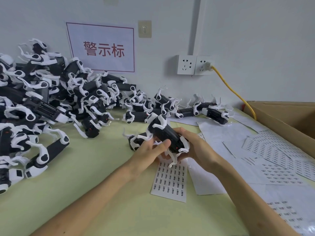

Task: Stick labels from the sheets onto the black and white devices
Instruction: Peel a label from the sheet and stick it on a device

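Head view, looking down at the tabletop (pixel 85 176). Holding one black and white device (pixel 163 133) up in the air with both hands, just above a label sheet (pixel 170 181) lying flat near the middle.

Looks like the step of getting a label onto this device, or turning it to find the right spot. No label to be seen for sure on a fingertip or on the device: too small, and a bit blurry.

As for the left hand (pixel 150 149): half closed, thumb on top by the thin white legs, fingers tucked under, gripping the near side of the device. As for the right hand (pixel 196 149): curled round the near end of the device, holding it from the right.

Next, most likely: peeling one small label off the sheet. Calls for freeing one hand and keeping the device steady in the other. Then pressing the label down flat on a smooth black part, away from the bendy white legs. Easy to stick it on crooked with the device wobbling.

Also there: a second device (pixel 136 142) lying on the tabletop just behind the left hand. A big pile of devices (pixel 42 99) on the left, up against the wall. More label sheets (pixel 272 155) spread out on the right, beside a cardboard box (pixel 289 120).
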The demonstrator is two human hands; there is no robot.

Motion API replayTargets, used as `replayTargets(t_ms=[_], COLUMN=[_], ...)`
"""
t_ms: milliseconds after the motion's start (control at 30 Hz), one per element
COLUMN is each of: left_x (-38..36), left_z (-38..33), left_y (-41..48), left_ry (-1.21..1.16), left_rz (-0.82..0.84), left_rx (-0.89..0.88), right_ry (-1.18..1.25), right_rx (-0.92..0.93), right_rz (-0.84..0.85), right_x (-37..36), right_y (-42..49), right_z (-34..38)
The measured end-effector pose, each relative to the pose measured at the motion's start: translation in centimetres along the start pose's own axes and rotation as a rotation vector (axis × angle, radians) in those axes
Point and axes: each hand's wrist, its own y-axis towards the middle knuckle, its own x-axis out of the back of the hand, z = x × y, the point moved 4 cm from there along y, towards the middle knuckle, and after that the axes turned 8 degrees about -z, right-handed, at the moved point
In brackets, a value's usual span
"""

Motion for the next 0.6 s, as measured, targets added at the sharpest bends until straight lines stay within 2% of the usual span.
replayTargets(t_ms=[100, 267, 433, 600], left_x=[0.6, 1.5, 0.9, 0.3], left_z=[0.2, -0.5, -0.2, 0.1], left_y=[0.1, 0.5, 0.3, 0.2], left_ry=[-0.111, -0.245, -0.302, -0.24], left_rz=[-0.091, -0.172, -0.148, -0.04], left_rx=[0.107, 0.077, 0.185, 0.18], right_ry=[-0.016, -0.043, -0.161, -0.164], right_rx=[0.041, 0.095, 0.112, 0.132], right_rz=[0.023, -0.036, -0.051, -0.078], right_x=[0.1, 0.2, 0.1, 0.2], right_y=[0.1, 0.0, 0.1, 0.2], right_z=[0.1, 0.3, 0.2, 0.2])
